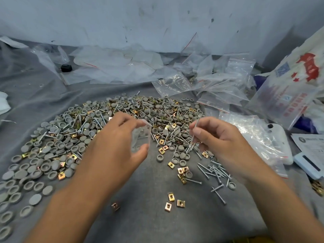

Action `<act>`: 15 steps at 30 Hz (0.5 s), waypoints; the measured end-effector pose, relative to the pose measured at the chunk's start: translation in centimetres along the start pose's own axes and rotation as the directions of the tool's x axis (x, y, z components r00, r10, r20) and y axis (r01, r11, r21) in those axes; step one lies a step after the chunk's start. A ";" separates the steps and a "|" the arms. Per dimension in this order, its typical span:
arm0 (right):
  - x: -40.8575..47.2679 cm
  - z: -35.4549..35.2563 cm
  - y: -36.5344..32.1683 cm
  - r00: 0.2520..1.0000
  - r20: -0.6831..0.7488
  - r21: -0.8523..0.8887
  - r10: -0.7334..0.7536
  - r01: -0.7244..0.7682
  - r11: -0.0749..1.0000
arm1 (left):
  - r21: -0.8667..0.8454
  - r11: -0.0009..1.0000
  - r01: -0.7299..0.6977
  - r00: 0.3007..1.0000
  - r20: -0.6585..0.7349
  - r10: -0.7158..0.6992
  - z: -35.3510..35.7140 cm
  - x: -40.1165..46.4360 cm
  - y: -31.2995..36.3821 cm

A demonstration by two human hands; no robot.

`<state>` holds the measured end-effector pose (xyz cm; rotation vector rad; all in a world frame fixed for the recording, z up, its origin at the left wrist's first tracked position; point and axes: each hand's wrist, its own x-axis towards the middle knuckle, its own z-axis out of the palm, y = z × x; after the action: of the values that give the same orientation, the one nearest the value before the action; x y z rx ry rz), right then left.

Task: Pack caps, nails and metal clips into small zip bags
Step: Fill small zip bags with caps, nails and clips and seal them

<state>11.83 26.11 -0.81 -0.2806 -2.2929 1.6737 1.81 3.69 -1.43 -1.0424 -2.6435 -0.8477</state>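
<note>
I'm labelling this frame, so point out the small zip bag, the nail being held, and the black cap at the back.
small zip bag (142,135), head view, on its clear side panel.
nail (195,131), head view, mid-shaft.
black cap (66,68), head view, on its top.

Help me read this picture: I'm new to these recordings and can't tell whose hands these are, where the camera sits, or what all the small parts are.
There is no machine here. A camera worn on a person's head looks down at their two bare hands, so you see what they see. The left hand holds a small clear zip bag between thumb and fingers. The right hand pinches thin silver nails. On the grey cloth lies a big mixed heap of grey round caps, more nails and brass-coloured square metal clips. Behind it lie more empty zip bags with red strips.
</note>
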 end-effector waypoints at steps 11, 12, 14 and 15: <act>0.9 8.6 -1.0 0.839 0.017 -0.493 -0.544 0.480 0.725 | -0.025 0.999 -0.048 0.999 0.000 0.048 -0.2 0.0 -0.1; 1.0 8.4 -0.8 0.834 0.051 -0.554 -0.550 0.481 0.679 | -0.034 0.998 -0.045 0.999 -0.007 0.045 -0.2 0.0 -0.1; 1.2 8.0 -0.7 0.837 0.100 -0.604 -0.538 0.481 0.636 | -0.030 0.999 -0.043 0.999 -0.014 0.042 -0.1 0.0 -0.2; 1.2 7.9 -0.8 0.839 0.120 -0.615 -0.531 0.483 0.624 | -0.019 0.999 -0.041 0.999 -0.016 0.041 -0.1 0.0 -0.2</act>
<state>8.02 19.15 -2.19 0.1802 -2.4801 0.5767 1.68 3.52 -1.40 -1.0866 -2.5967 -0.8706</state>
